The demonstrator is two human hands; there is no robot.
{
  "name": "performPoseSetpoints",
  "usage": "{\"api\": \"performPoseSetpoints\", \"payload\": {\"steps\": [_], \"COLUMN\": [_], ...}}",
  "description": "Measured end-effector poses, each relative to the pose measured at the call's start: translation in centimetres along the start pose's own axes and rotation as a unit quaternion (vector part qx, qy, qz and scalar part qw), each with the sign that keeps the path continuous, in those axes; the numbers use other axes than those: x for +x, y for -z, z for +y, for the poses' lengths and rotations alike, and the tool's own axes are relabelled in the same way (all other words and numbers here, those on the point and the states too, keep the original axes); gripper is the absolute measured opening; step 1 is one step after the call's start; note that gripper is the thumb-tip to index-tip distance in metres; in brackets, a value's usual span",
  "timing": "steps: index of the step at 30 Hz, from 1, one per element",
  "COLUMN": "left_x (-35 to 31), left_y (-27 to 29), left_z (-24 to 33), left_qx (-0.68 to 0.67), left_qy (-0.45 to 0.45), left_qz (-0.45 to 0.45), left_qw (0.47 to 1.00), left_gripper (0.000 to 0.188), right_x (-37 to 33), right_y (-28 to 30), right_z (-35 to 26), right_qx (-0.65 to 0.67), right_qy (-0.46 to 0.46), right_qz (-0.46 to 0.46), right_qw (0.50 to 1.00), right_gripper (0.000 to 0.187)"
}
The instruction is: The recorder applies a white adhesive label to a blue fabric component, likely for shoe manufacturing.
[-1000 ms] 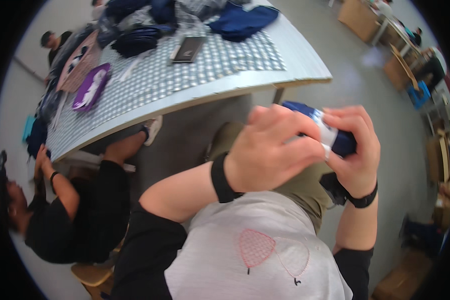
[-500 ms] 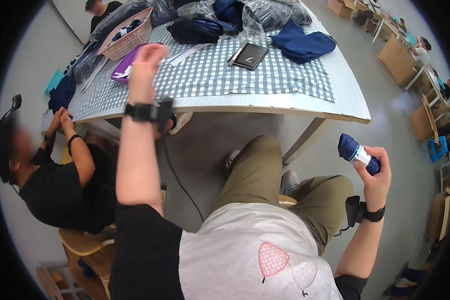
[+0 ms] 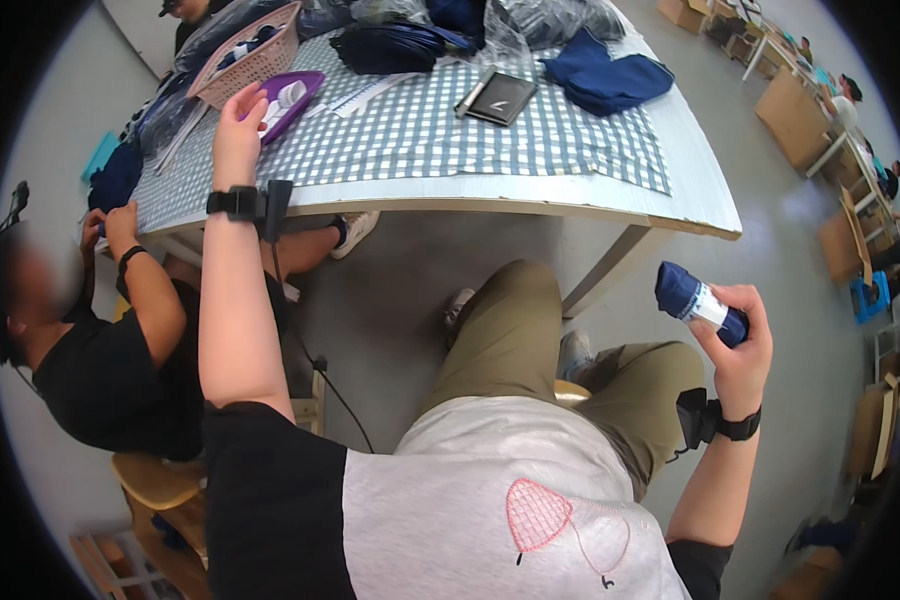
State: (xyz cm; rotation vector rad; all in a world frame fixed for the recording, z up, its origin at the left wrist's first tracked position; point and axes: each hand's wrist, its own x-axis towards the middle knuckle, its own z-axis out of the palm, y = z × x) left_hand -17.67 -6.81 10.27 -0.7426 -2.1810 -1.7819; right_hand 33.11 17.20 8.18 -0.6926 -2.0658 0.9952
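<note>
My right hand [image 3: 742,345], off to the right of the table, grips a rolled navy cloth bundle [image 3: 677,290] wrapped in a white printed band. The bundle is tilted, its far end pointing up and left. On the other side, my left hand [image 3: 238,125] reaches over the table at the left edge of a purple tray [image 3: 308,92]. Its fingers are loosely bent and apart, with nothing visible in them. White rolls and pieces [image 3: 288,95] lie in the tray, and the fingers partly cover its left side.
A pink basket [image 3: 270,45] of navy rolls stands behind the tray. On the checked cloth [image 3: 400,150] lie a black notebook [image 3: 502,100], a ruler [image 3: 370,95], navy cloth [image 3: 610,78] and a dark fabric stack [image 3: 385,48]. A seated person [image 3: 100,370] works on my left.
My left hand has moved left, uncovering more of the purple tray, which now sits right of my fingers. My right hand has shifted slightly left with the bundle.
</note>
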Motion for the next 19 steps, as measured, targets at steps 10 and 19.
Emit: {"api": "performPoseSetpoints", "payload": {"steps": [10,19], "left_x": [-23.6,-26.0], "left_y": [-13.8,-17.9], "left_z": [15.3,17.3], "left_qx": [-0.313,-0.405], "left_qy": [0.116,0.198], "left_qz": [-0.544,-0.542], "left_qw": [0.77,0.71], "left_gripper": [0.057,0.054], "right_x": [-0.3,-0.3], "right_y": [-2.7,-0.8], "right_z": [-4.7,-4.1], "right_qx": [-0.101,-0.124], "right_qy": [0.306,0.295], "right_qz": [-0.023,0.009], "right_qw": [0.946,0.947], "right_gripper": [0.04,0.033]}}
